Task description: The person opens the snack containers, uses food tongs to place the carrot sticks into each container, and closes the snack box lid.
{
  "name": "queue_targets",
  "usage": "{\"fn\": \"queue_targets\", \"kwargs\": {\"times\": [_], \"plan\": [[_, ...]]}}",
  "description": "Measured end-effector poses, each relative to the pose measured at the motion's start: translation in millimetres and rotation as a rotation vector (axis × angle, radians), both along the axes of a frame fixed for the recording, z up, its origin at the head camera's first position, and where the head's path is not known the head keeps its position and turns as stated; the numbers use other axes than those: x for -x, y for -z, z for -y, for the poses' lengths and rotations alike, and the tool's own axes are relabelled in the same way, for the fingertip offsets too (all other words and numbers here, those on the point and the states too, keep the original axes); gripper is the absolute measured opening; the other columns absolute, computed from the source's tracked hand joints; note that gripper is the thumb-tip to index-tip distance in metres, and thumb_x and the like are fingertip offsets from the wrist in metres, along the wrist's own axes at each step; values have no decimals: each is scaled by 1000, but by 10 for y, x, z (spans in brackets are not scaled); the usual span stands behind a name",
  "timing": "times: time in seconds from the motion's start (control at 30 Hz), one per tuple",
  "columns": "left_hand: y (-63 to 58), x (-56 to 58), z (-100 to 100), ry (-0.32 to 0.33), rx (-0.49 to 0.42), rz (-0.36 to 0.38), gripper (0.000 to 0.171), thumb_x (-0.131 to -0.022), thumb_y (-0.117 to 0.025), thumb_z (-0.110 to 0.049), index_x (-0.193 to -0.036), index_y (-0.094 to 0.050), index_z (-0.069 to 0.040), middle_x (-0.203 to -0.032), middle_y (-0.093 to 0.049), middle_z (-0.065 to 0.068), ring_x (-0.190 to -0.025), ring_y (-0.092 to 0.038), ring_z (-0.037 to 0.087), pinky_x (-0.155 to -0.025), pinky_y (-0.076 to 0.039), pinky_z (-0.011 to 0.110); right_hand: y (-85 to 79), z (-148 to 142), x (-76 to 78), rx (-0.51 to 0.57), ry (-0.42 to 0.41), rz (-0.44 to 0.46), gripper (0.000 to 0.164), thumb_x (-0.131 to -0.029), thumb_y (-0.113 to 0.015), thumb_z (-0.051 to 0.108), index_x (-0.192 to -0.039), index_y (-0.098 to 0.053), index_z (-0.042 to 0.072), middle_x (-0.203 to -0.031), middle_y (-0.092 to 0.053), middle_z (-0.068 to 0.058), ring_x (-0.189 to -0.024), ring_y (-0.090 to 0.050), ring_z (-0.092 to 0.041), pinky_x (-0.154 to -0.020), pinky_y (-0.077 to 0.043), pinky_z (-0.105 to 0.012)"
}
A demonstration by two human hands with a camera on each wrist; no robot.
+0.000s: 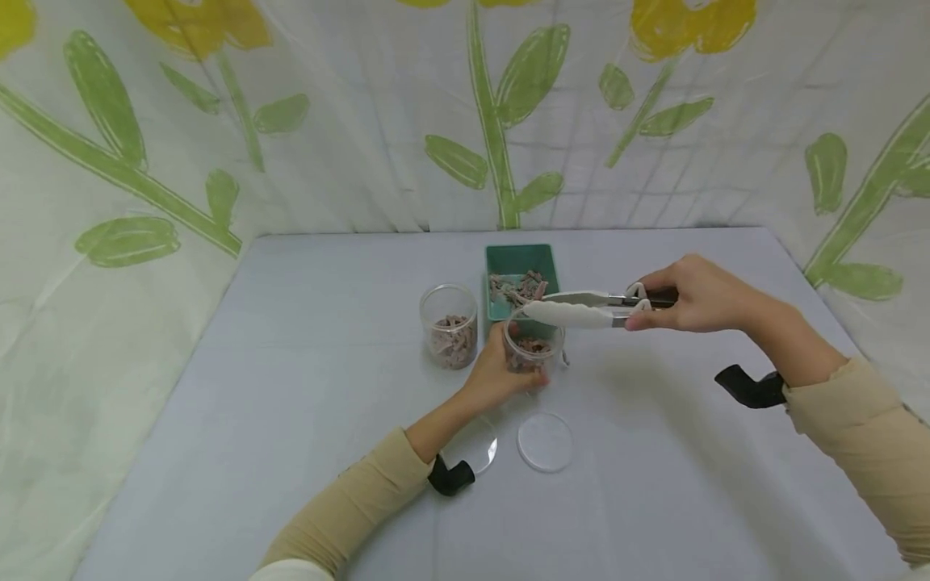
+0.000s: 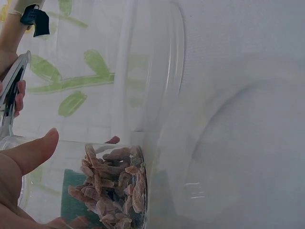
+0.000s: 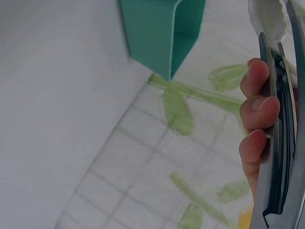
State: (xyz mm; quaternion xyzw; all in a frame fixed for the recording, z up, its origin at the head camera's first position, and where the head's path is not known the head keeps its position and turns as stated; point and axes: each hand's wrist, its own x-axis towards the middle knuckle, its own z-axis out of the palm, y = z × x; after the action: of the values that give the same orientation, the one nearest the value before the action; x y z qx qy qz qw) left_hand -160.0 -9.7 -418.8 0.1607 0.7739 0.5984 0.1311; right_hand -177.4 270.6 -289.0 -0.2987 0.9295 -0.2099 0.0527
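Note:
My left hand [image 1: 497,371] holds a clear round jar [image 1: 554,355] partly filled with brown dried strips [image 2: 112,186], its thumb and fingers around the wall. In my right hand [image 1: 701,294] are metal tongs [image 1: 617,299] with white tips [image 1: 570,314], which lie over the jar's mouth and the near edge of a green tray [image 1: 497,258]. More dried strips [image 1: 534,284] lie in that tray. The right wrist view shows fingers [image 3: 259,105] curled along the tongs' handle.
Left of the held jar stands a second clear jar [image 1: 446,303] with similar strips. Two clear round lids [image 1: 545,442] lie flat on the white table [image 1: 291,403], one partly behind the left forearm. A flower-painted curtain [image 1: 349,121] hangs behind the table.

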Motion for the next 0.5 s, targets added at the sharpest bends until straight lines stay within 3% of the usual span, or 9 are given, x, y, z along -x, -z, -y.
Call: {"fn": "queue_targets", "kwargs": {"times": [0.33, 0.5], "plan": [[-12, 2, -10, -9, 0, 17, 83, -76, -81, -3, -139, -27, 3, -138, -44, 23, -132, -41, 34, -112, -31, 43, -83, -15, -35, -134, 27, -17, 31, -76, -82, 40, -78, -59, 19, -55, -38, 12, -50, -32, -2, -50, -28, -22], [-15, 7, -15, -20, 42, 31, 84, -77, -81, -6, -140, -27, 2, -141, -41, 24, -134, -38, 35, -112, -30, 46, -133, -45, 34, -175, 151, -4, 42, -73, -83, 45, -86, -58, 15, -61, -45, 4, -54, -39, -10, -52, -33, -26]]}}
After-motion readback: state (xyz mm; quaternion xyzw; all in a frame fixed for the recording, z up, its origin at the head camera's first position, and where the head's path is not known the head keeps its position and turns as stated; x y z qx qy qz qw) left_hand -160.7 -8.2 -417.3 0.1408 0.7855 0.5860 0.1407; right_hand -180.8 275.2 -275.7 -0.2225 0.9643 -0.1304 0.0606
